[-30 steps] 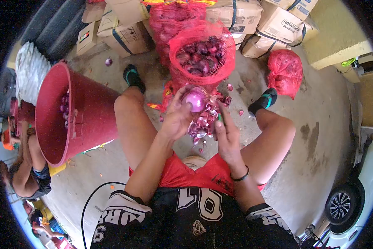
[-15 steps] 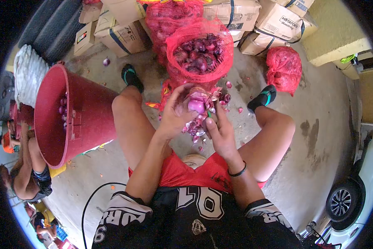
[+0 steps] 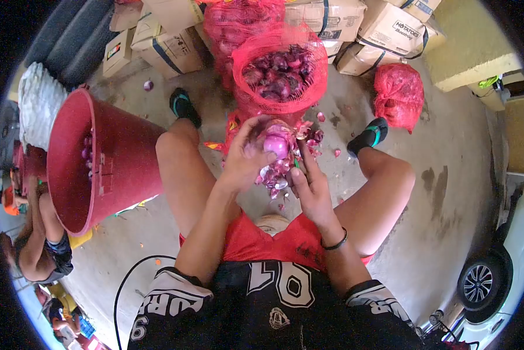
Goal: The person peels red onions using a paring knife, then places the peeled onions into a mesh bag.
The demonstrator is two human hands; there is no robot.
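Observation:
A partly peeled purple onion [image 3: 276, 144] is held in my left hand [image 3: 244, 154], whose fingers curl round its left side and top. Close on its right is my right hand [image 3: 311, 181], closed on a small tool with a green handle [image 3: 297, 163]; its blade is hidden among the skins. Loose onion skins [image 3: 275, 182] hang and lie below the two hands. Just beyond them stands an open red mesh sack [image 3: 280, 105] filled with dark red onions [image 3: 279, 76].
A large red tub [image 3: 128, 163] with onions inside tilts at the left. A tied mesh bag [image 3: 398, 96] lies at the right. Cartons [image 3: 168, 49] line the back. A person [image 3: 37, 245] sits at far left; a car [image 3: 507, 274] is at lower right.
The fingers have shifted slightly around the onion, and more of its smooth purple surface shows. Both hands stay in nearly the same place.

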